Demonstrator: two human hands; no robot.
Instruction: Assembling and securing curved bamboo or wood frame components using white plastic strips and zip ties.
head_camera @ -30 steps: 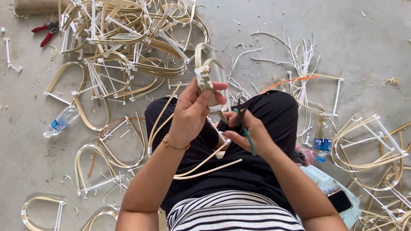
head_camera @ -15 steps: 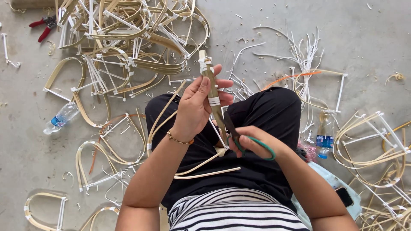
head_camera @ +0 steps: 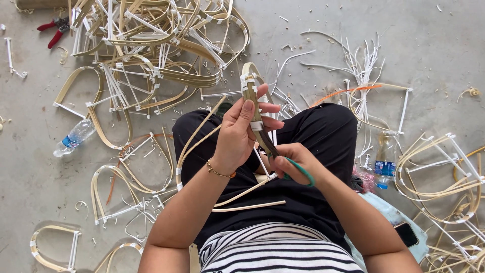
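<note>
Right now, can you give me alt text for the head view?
Left hand grips a bent cane frame bound with white tape, while the right hand holds green-handled scissors against it. More frames lie on the concrete floor.

**Count of things on the floor**

Two hands work over the lap: the left hand (head_camera: pixel 237 134) and the right hand (head_camera: pixel 295 162). Between them there is one bent cane frame (head_camera: pixel 251 96) and one green-handled tool (head_camera: pixel 298 169). Two plastic bottles lie on the floor, one at the left (head_camera: pixel 75 137) and one at the right (head_camera: pixel 385 156). One pair of red-handled pliers (head_camera: pixel 54 30) lies at the top left. One dark phone (head_camera: pixel 406 234) shows at the lower right. The heaped frames (head_camera: pixel 151 45) overlap too much to count.
</note>
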